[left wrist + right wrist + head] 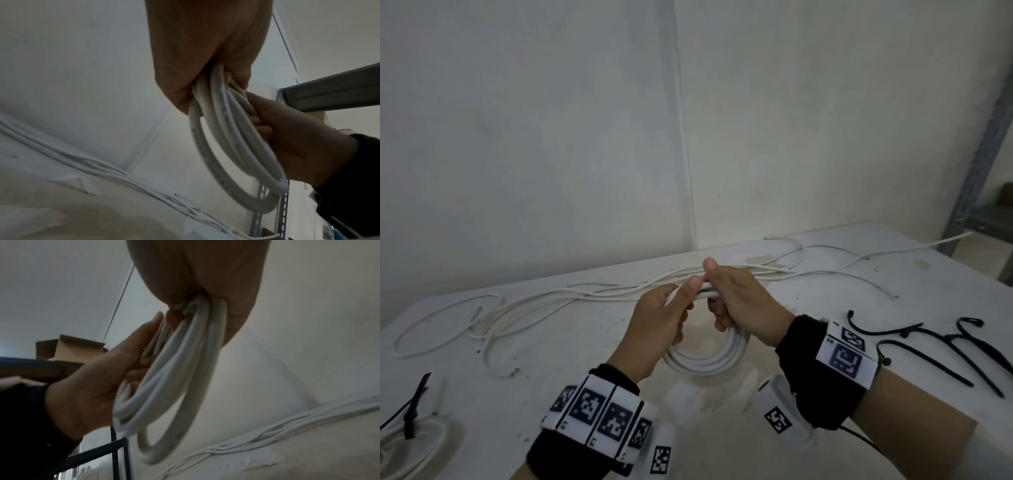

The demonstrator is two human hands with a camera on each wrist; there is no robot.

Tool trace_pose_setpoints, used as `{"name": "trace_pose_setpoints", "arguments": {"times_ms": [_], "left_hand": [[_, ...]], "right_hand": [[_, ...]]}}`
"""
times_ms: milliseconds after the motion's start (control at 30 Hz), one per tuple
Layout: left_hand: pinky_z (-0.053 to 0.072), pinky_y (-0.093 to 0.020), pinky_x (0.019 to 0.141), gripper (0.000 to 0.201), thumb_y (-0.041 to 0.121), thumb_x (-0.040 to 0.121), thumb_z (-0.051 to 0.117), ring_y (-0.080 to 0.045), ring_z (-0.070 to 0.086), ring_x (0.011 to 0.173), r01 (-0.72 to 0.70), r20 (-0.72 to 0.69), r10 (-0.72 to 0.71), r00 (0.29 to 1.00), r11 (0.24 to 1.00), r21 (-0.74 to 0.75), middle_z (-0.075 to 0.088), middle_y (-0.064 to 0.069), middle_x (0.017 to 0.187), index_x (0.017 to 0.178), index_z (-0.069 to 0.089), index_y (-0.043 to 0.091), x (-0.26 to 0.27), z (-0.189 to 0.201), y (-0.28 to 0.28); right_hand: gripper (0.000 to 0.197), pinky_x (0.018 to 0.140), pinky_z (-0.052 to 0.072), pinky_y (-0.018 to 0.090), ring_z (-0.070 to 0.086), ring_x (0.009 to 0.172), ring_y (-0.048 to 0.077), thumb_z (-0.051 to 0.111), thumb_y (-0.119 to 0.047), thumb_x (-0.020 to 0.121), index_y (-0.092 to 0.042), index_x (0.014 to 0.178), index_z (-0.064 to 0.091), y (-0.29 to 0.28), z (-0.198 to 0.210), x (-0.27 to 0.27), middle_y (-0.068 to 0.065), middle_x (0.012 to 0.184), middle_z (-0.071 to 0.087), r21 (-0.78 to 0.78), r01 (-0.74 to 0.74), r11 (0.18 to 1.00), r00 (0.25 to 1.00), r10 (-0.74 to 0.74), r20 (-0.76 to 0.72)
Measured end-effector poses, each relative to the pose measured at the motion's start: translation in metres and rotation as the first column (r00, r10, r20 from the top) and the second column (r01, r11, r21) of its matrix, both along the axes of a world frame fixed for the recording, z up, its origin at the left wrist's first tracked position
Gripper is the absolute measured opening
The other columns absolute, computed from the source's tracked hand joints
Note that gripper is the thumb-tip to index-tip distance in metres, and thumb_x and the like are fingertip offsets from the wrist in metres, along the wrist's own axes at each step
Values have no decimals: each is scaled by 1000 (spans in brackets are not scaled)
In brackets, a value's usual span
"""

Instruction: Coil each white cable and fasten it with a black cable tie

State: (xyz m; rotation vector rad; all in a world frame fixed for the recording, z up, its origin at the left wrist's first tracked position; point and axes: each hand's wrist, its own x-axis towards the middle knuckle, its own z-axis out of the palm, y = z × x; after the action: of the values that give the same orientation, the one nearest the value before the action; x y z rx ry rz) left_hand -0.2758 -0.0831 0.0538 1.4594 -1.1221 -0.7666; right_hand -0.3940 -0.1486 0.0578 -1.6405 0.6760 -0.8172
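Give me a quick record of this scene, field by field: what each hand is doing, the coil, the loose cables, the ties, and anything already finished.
left hand: left hand grips the top of the coil
right hand: right hand grips the same coil beside it
coil: white cable coil held above the table, several loops, no tie on it
loose cables: uncoiled white cables strung across the far side of the table
ties: black cable ties lying loose to the right
finished: tied coil at the near left edge, only partly in view

White worktop [825,342], stained; white wall [534,137] behind; grey metal shelving [976,192] at right; cardboard box [69,348] on shelf.
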Motion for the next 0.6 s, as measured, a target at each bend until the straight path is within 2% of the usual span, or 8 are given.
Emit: {"name": "trace_pose_setpoints", "arguments": {"times_ms": [100,200,300,400,533,600], "left_hand": [[29,-20,40,40,40,89,53,-8,28,38,-45,-123,41,992,999,-29,32,10,42,61,46,12,-3,-1,-3],[27,-18,39,41,38,90,51,-6,25,38,-52,-218,41,975,998,-45,30,9,44,57,42,15,-10,-2,-5],[32,-20,43,40,41,89,48,-8,28,40,18,-201,-23,979,999,-27,32,8,44,60,45,13,-13,-2,-5],[40,-24,49,43,48,85,47,-11,40,42,143,-145,-135,980,988,52,42,3,48,67,53,9,-10,0,-3],[33,-20,41,38,39,91,47,-8,28,39,128,-203,-117,972,991,43,32,7,46,66,45,10,-18,1,-4],[30,-21,42,34,37,92,47,-7,26,38,110,-214,-100,972,993,37,31,10,43,69,43,12,-23,0,-7]], "right_hand": [[45,46,41,24,41,39,14,35,-42,96,-15,64,50,-1,0,-9,-2,51,45,51,-56,997,998,54,32],[41,45,40,25,39,40,12,38,-39,96,-9,71,49,-3,-1,-14,1,54,43,76,-71,995,994,64,85],[32,42,35,22,32,40,10,40,-35,96,-8,84,48,-4,-3,-19,3,56,35,59,-45,997,994,39,103],[30,40,32,21,28,39,9,39,-35,96,-8,83,46,-5,-6,-26,1,55,32,69,-23,997,994,16,107],[30,40,32,20,30,38,8,37,-33,97,-8,83,47,-2,-10,-28,2,55,34,78,-8,997,992,-1,125],[30,40,32,19,30,38,8,37,-33,97,-9,82,47,-3,-11,-30,1,54,34,71,11,997,991,-21,130]]}}
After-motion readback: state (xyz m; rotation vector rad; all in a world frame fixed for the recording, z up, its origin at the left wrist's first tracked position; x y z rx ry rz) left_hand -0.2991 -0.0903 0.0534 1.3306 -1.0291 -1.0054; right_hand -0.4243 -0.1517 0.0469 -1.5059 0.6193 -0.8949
